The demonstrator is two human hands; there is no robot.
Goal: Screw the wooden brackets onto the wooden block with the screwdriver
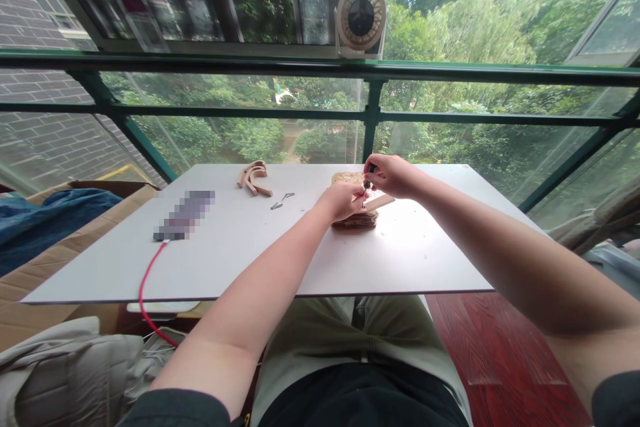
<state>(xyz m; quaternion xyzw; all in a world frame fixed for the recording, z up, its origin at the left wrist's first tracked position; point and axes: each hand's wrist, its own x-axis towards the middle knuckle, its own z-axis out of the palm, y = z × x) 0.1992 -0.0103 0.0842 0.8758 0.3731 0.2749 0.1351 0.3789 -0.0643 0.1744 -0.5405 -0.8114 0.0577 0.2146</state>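
Note:
My right hand is closed around the black handle of a small screwdriver, its thin tip pointing down between my hands. The fingers of my left hand are pinched at the near end of a pale wooden piece, close to the screwdriver's tip. Under both hands sits a thick brown block with layered edges, its patterned top partly covered by my left hand. What the tip touches is hidden by my fingers.
Curved wooden pieces and small metal parts lie left on the white table. A blurred-out phone-like device has a red cable running over the front edge. A fan stands on the green railing.

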